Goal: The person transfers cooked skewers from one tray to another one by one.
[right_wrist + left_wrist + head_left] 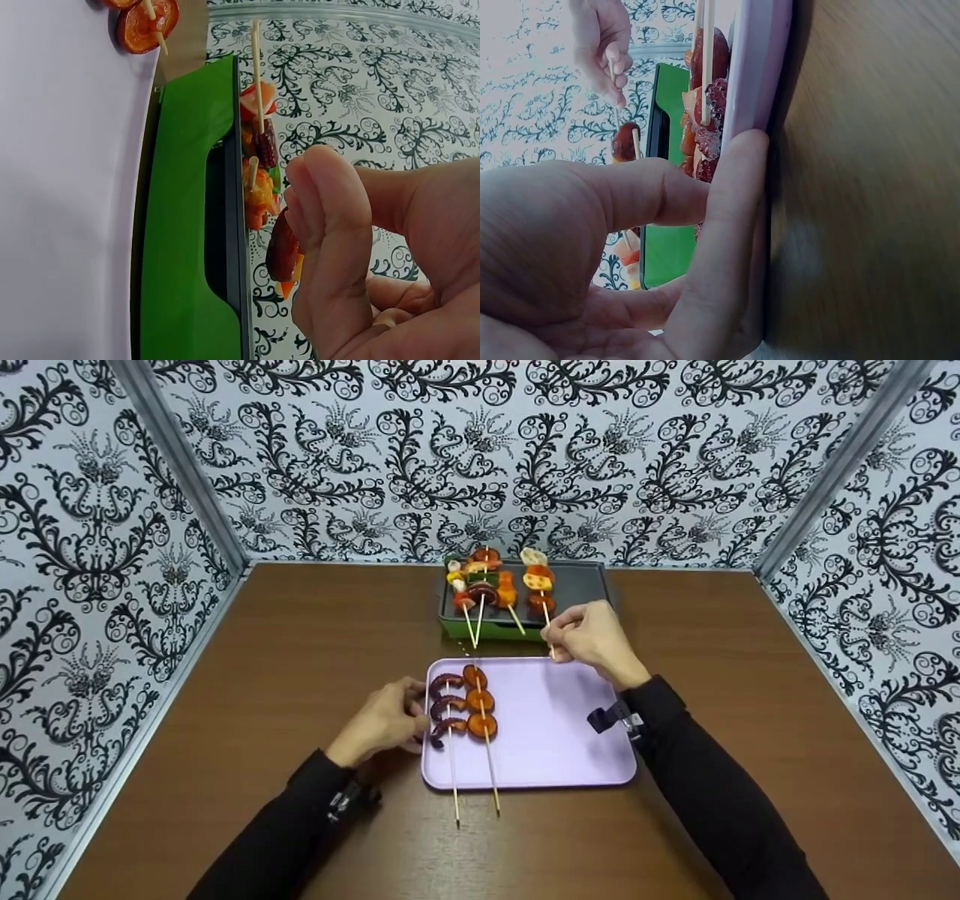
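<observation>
In the head view, my right hand (pixel 596 637) pinches the bare stick end of a skewer (pixel 538 574) carrying several food pieces. That skewer's food is over the right half of a green-sided grill (pixel 581 585). At the left edge of the pale purple tray (pixel 562 735), my left hand (pixel 386 716) grips the rim between thumb and fingers. An octopus tentacle skewer (pixel 448 706) and a skewer of round orange-brown slices (pixel 481 701) lie side by side on the tray's left part. In the right wrist view, the fingers (pixel 330 217) hide most of the held skewer.
Several mixed skewers (pixel 484 585) rest on the grill's left half, sticks pointing toward the tray. The grill stands behind the tray on a brown wooden table (pixel 300 645). Patterned walls (pixel 480 457) enclose the back and sides. Two skewer sticks overhang the tray's front edge.
</observation>
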